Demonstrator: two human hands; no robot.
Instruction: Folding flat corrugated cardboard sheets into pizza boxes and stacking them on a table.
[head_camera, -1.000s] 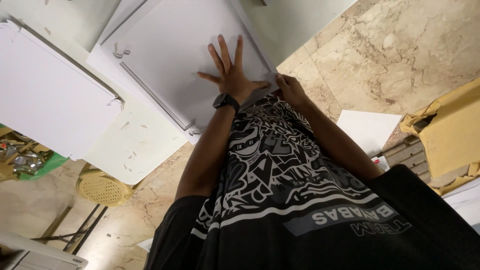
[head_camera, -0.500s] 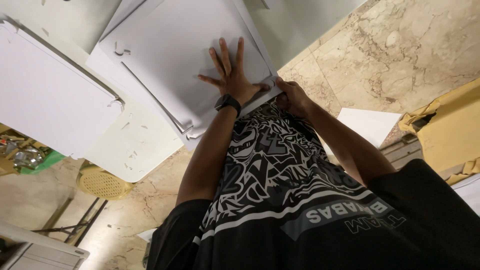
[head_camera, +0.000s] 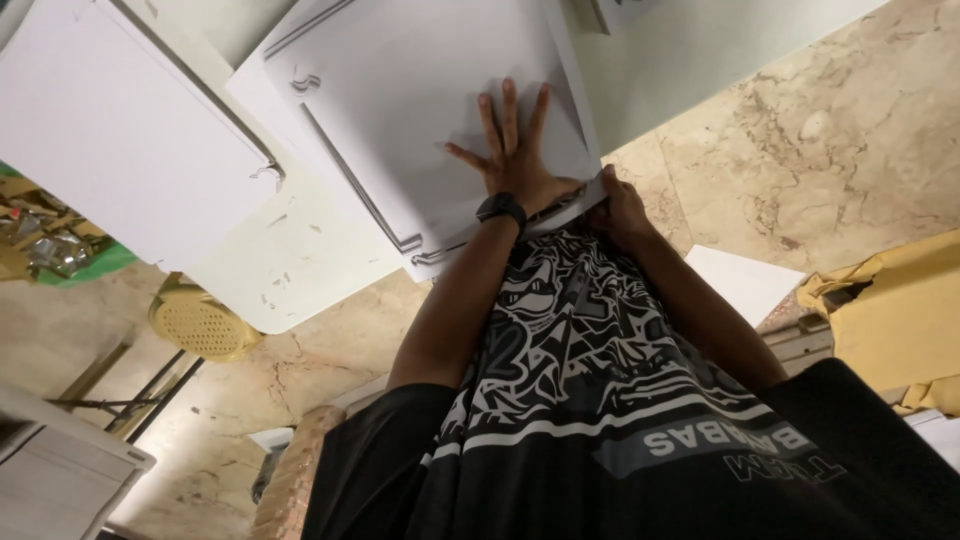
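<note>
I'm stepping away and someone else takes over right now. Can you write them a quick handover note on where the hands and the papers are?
Left hand: open, palm flat and fingers spread on the white sheet stack.
Right hand: curled at the stack's near corner; its fingers are hidden, so the grip cannot be judged.
Things: the stack lies on the pale table, with its near corner past the table edge. A second white stack lies apart to the left.
Done: the sheets are piled and pressed flat.
Left: the second stack is untouched, and no sheet is lifted.

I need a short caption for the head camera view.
Left hand pressed flat on white sheets; right hand grips their edge.
</note>
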